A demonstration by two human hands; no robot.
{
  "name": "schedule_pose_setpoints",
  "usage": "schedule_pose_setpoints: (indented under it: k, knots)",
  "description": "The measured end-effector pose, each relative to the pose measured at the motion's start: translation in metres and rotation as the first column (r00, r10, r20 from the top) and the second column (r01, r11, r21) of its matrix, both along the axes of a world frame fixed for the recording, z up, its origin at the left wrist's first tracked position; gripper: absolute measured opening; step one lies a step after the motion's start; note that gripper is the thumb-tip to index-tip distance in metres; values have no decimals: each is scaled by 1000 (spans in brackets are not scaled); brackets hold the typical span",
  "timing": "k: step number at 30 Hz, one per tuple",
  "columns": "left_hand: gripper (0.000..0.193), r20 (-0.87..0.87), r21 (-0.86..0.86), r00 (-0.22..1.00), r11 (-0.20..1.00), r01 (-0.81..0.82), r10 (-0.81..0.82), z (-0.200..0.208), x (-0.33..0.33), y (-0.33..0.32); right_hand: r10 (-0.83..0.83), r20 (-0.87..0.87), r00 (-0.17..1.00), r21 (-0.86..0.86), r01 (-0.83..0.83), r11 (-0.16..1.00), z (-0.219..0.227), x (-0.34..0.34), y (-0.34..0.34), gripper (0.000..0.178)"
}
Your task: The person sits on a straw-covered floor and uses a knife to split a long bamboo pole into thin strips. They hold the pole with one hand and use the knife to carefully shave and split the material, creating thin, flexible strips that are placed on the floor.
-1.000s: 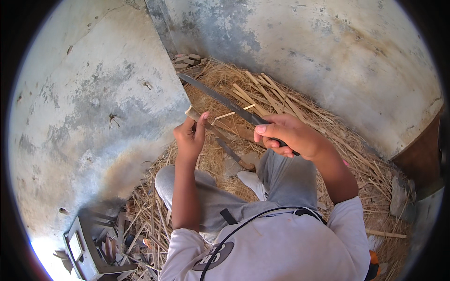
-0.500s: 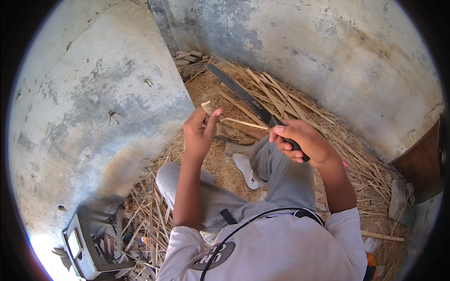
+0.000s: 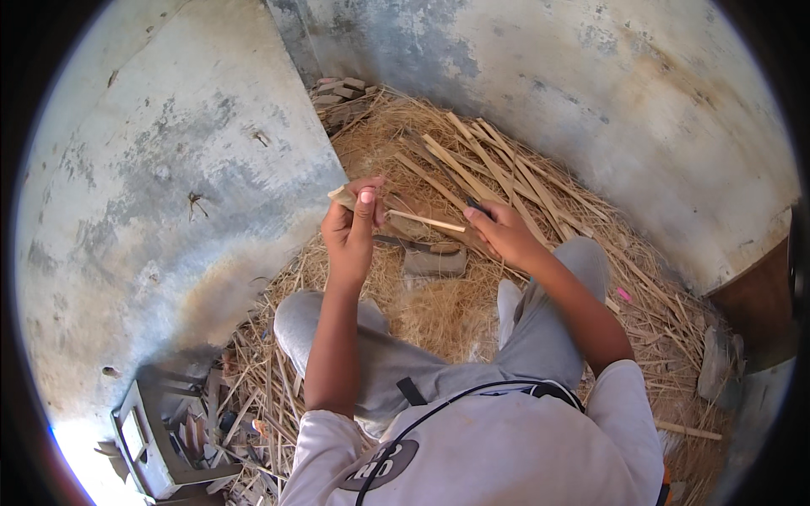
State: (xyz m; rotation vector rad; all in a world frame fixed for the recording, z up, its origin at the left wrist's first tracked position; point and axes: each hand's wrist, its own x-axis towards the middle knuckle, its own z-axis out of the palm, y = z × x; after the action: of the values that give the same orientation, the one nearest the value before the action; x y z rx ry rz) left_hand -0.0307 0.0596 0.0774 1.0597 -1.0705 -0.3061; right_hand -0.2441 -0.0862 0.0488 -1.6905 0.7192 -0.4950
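My left hand [image 3: 350, 226] is closed on a pale split-bamboo strip [image 3: 426, 221]. Its broader curled end shows beyond the fingers, while a thin length reaches across toward the right hand. My right hand [image 3: 504, 234] is wrapped round the black handle of a large machete [image 3: 474, 204]. The blade points away over the straw and is seen nearly edge-on, so it is hard to tell from the sticks behind it. Below the strip, a dark curved blade [image 3: 415, 245] lies by a grey block [image 3: 436, 264] on the ground between my legs.
Long bamboo strips [image 3: 515, 173] lie on the straw and shavings at the far right. Small wooden blocks [image 3: 344, 88] are stacked in the far corner. Worn walls [image 3: 186, 177] close in on the left and behind. A frame-like box [image 3: 156, 447] with scraps stands at lower left.
The machete has dropped from across the strip to point away, low over the straw. My left hand has tilted the strip's broad end to the left. My right knee has shifted outward.
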Motion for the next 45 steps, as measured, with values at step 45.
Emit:
schedule_pose_setpoints:
  k: [45]
  knots:
    - [54,207,-383,978,921,71,10,24,-57,13,-67,-82,994,-48,63,997,-77,-27,29,42]
